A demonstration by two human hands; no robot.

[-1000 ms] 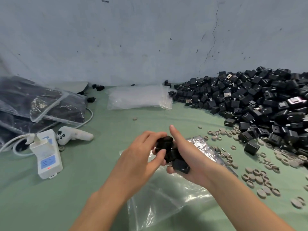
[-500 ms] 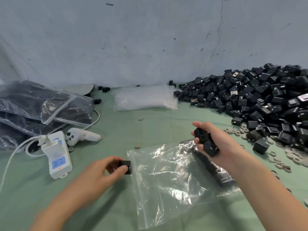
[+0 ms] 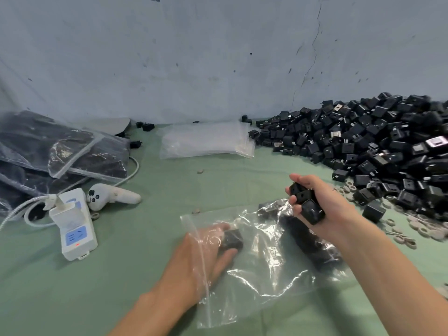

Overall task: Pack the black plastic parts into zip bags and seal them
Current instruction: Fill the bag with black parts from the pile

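A clear zip bag (image 3: 261, 270) lies flat on the green table in front of me, its open mouth to the left. My left hand (image 3: 201, 253) is inside that mouth and pinches one black plastic part (image 3: 231, 238) between thumb and fingers. A row of black parts (image 3: 308, 236) lies inside the bag along its right side. Above the bag's far right corner, my right hand (image 3: 322, 204) grips a stack of three black parts (image 3: 305, 200). A big heap of loose black parts (image 3: 378, 146) fills the back right of the table.
A stack of empty zip bags (image 3: 206, 140) lies at the back centre. Filled bags (image 3: 60, 151) are piled at the left. A white power strip (image 3: 74, 229) with a cable and a white controller (image 3: 111, 196) sit left of centre. Grey rubber rings (image 3: 417, 226) are scattered at the right.
My left hand carried its single black part rightwards, from outside the bag's left edge into the bag's mouth. My right hand still holds its stack above the bag.
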